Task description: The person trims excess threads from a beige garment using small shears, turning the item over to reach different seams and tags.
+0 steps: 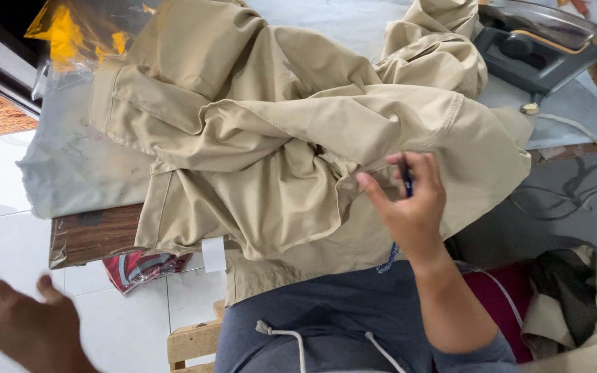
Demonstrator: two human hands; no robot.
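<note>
Fingers (409, 169) of right hand (412, 207) found curled around a thin dark tool (407, 181), thumb extended toward the fabric; kind of tool could not be told. Right hand positioned over the lower right part of a beige garment (278, 138), touching or just above the cloth; contact not certain. Left hand (22, 328) noted at the lower left corner, well apart from the garment, fingers spread and holding nothing, blurred.

Garment recorded lying crumpled and heaped across the desk (98, 231), one edge hanging over the near side toward the person's lap. White tag (213, 254) seen hanging at the garment's lower edge. Desk surface covered with a pale grey cloth (70, 166); bare wooden edge visible at the near left.

Dark iron (533, 45) logged at the far right of the desk, just beside the garment's upper fold, with a pale cord (575, 131) trailing off the right edge. Yellow plastic wrap (70, 31) observed at the far left corner. Red striped cloth (136, 269) noted under the desk edge. Further fabric (575, 304) piled at lower right. White tiled floor (1, 207) on the left.
</note>
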